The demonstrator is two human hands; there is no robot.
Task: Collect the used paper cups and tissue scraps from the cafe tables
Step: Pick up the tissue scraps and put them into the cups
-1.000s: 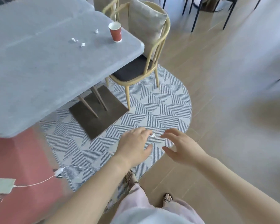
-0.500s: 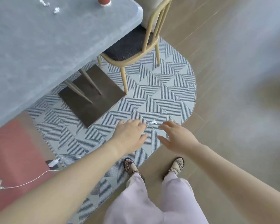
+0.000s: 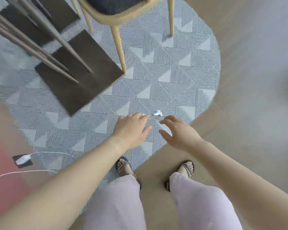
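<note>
Two bare hands reach down over the striped rug (image 3: 156,77) in the head view: the left hand (image 3: 131,130) is spread flat and empty, the right hand (image 3: 178,131) is loosely open with thumb and forefinger apart, also empty. One crumpled tissue scrap (image 3: 158,113) lies on the rug at about 1 o'clock from the left fingertips, just beyond both hands and touching neither. It looks featherlight, soft and easily torn or blown aside, so a gentle pinch across its bunched middle should do.

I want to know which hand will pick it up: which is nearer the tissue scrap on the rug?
Right hand, just below the tissue scrap; left hand sits slightly farther, lower-left.
</note>
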